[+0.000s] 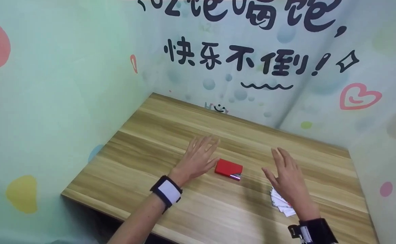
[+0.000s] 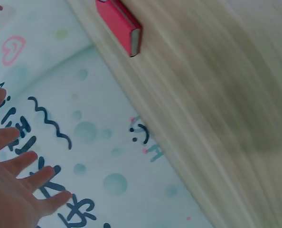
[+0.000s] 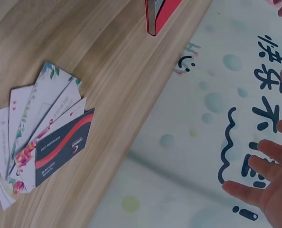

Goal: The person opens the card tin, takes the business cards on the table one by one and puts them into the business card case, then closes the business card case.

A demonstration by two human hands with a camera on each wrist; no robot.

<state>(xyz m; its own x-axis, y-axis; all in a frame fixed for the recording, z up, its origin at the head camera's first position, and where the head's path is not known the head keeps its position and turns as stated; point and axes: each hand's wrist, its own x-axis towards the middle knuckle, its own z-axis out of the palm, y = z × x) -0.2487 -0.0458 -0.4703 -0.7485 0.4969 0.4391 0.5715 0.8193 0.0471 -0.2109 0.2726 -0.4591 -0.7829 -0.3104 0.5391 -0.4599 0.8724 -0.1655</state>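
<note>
Lying on the wooden table is a small red card case (image 1: 229, 168) with a silvery cut-out at one corner. My left hand (image 1: 199, 157) hovers just left of it, fingers spread and holding nothing. Over to the right, my right hand (image 1: 289, 179) is raised with fingers extended, also empty. Partly hidden beneath it in the head view is a fan of business cards (image 1: 279, 203). The right wrist view shows these cards plainly: several white ones with floral prints and a dark card (image 3: 65, 147) with a red stripe on top.
The wooden table (image 1: 143, 156) fits into a corner between printed fabric walls (image 1: 65, 101). Dark lettering (image 1: 235, 57) and coloured dots cover the back wall. Each wrist wears a strap; the left strap (image 1: 166, 193) bears a white patch. The table's front edge runs below the left forearm.
</note>
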